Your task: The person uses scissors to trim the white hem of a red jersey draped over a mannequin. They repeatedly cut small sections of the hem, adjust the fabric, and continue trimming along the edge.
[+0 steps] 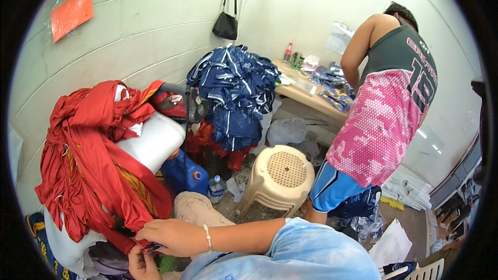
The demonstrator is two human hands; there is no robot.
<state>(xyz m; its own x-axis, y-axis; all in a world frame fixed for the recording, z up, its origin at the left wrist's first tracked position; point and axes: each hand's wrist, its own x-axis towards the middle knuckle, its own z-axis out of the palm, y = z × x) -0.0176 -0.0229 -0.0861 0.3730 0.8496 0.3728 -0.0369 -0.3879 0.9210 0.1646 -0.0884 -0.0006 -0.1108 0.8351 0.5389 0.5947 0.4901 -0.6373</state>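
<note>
A large heap of red fabric (85, 150), with yellow-patterned trim, lies at the left over white sacks. My right hand (168, 236), a beaded bracelet on its wrist, is closed at the lower end of this cloth. Under its fingers shows a small dark tool (151, 248), like thread snips, mostly covered. My left hand (141, 264) is just below, its fingers bent against the tip of a red strip (123, 242); the lower edge of the view cuts off part of it. The two hands almost touch.
Beige stacked stools (282, 173) stand mid-floor, near a water bottle (216, 189) and a blue jug (191, 176). Behind rises a pile of navy garments (231, 91). A co-worker (381, 103) leans over a wooden table (298, 91) at the right. Plastic bags (287, 130) lie beneath it.
</note>
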